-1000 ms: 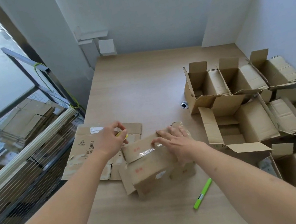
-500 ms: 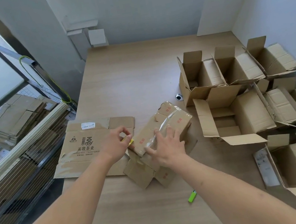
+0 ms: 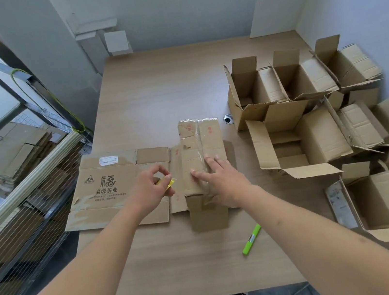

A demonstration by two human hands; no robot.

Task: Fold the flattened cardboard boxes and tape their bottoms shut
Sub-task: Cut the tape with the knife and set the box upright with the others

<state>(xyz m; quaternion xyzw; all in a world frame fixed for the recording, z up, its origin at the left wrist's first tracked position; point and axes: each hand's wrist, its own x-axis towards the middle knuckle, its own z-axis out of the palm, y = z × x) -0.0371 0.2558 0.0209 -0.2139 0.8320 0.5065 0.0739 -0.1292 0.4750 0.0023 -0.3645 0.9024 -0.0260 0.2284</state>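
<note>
The box being worked [image 3: 203,161] stands bottom-up on the tabletop [image 3: 155,97], its two long bottom flaps folded shut and a strip of clear tape [image 3: 198,146] running along their seam from the far end to the near end. The cardboard is plain brown, creased and torn near the far left corner, with small red stamped marks too blurred to read. The right hand [image 3: 221,181] rests on the near half of the box, fingers straight and spread, pressing flat on the taped seam; this grip is released, not clenched. The left hand [image 3: 149,192], just left of the box, pinches a small yellow object [image 3: 168,183] between thumb and curled fingers; what the object is cannot be told. Under and left of that grip lies a flattened carton [image 3: 108,189] printed with a large "福" character, the line "福墩茶业", smaller illegible lines below it, and a white label [image 3: 108,160] near its far edge. Right of the right-hand grip, a group of assembled boxes [image 3: 312,128] stands with top flaps open, reaching to the right tabletop edge. Near of that grip, toward the person, a green marker [image 3: 251,239] lies on bare wood. Beyond both grips the tabletop is open wood up to the wall, apart from a small round metal fitting [image 3: 228,118] beside the box's far right corner. Off the left tabletop edge, a rack [image 3: 18,200] holds a stack of flat cardboard [image 3: 11,156].
</note>
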